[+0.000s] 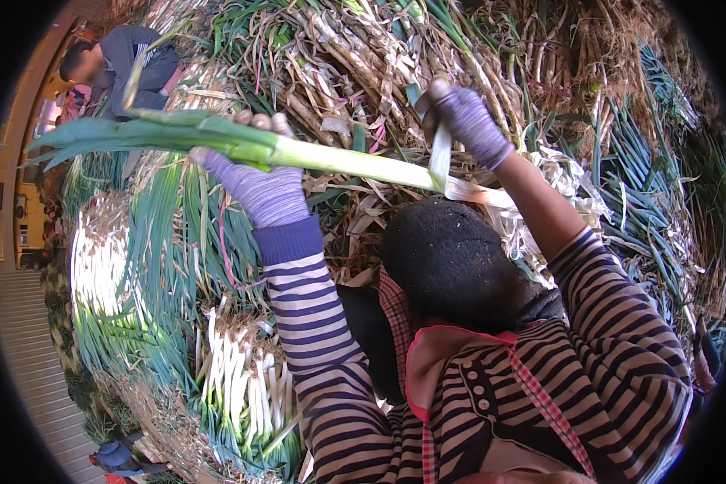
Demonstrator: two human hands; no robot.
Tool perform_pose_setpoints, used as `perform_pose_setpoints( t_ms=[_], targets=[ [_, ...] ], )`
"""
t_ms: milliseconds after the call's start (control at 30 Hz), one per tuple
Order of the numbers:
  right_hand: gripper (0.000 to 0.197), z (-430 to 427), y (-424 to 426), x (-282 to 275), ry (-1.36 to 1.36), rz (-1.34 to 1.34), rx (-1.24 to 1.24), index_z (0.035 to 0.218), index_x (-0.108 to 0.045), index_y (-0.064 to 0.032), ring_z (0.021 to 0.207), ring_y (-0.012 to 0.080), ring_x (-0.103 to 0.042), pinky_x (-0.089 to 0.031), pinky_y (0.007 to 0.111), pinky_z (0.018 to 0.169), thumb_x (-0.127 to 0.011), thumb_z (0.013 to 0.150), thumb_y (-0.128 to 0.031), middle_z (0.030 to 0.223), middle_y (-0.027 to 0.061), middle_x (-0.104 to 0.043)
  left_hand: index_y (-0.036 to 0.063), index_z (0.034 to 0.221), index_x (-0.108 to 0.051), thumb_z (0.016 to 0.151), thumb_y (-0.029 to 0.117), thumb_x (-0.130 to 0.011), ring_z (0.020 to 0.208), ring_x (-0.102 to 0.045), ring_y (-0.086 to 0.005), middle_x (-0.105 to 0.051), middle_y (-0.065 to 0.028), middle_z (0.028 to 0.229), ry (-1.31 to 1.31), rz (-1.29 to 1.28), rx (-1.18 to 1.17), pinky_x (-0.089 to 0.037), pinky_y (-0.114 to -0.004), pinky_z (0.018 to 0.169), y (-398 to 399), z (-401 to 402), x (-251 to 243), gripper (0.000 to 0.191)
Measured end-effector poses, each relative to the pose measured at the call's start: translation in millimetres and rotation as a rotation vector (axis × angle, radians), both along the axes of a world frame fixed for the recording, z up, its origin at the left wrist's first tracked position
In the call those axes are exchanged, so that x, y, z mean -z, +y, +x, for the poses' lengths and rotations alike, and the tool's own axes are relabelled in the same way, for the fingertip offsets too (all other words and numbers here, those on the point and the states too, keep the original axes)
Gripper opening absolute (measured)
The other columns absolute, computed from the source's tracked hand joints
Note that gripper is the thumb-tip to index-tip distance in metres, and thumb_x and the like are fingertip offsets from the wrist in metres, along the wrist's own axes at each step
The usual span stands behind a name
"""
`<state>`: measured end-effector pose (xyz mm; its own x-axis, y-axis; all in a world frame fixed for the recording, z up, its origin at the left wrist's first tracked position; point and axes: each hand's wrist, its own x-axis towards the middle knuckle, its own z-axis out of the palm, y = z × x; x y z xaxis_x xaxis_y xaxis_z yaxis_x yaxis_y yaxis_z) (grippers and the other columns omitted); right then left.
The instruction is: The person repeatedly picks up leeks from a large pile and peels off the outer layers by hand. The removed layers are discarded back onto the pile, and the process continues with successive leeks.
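Observation:
A long green onion (345,160) lies across in front of me, its green leaves to the left and its white stalk to the right. My left hand (260,181), in a purple knitted glove with bare fingertips, grips it where the leaves meet the stalk. My right hand (469,124), gloved the same way, pinches a strip of pale outer skin (440,154) that stands up from the stalk, still joined near the root end. That root end passes above my dark, dirt-specked knee (444,254); its tip is hard to make out against my right forearm.
Untrimmed onions with dry brown leaves (339,54) are heaped ahead. Peeled white onions (248,387) lie in bundles at the left, beside green leaves (175,236). Stripped white skins (565,181) pile up at the right. Another person (139,69) bends over at the far left.

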<state>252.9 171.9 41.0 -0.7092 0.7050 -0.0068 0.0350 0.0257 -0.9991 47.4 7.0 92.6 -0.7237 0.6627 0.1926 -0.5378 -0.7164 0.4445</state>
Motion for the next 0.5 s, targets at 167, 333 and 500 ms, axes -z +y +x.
perform_pose_setpoints(
  t_ms=[167,333,500],
  targets=[
    [0.018,-10.6,-34.5,-28.6,-0.052,0.62,-0.298,0.102,-0.064,-0.0078,0.058,0.016,-0.063,-0.056,0.024,0.051,-0.056,0.09,-0.02,0.075,0.0111,-0.066,0.0054,0.108,-0.062,0.072,0.077,-0.048,0.072,-0.066,-0.0223,-0.068,-0.007,0.082,0.117,0.282,0.278,-0.053,-0.04,0.069,-9.1,-19.0,1.4,0.081],
    [0.045,-31.5,-63.2,-28.5,-0.026,0.945,-0.391,0.093,-0.059,-0.0026,0.061,0.0355,-0.059,-0.048,0.045,0.061,-0.042,0.095,-0.044,0.066,0.0183,-0.057,0.0031,0.117,-0.057,0.076,0.073,-0.05,0.07,-0.065,-0.0238,-0.067,-0.0086,0.085,0.227,0.377,0.35,-0.05,-0.043,0.071,-8.9,-11.9,-1.3,0.081],
    [0.047,-24.5,-39.0,-12.8,-0.086,0.465,-0.443,0.096,-0.063,-0.0001,0.057,0.0247,-0.06,-0.048,0.039,0.061,-0.045,0.095,-0.044,0.065,0.0178,-0.06,-0.0005,0.122,-0.052,0.078,0.067,-0.054,0.067,-0.064,-0.0232,-0.067,-0.0102,0.084,0.319,0.444,0.52,-0.048,-0.042,0.066,-0.6,-7.1,-8.9,0.081]
  ],
)
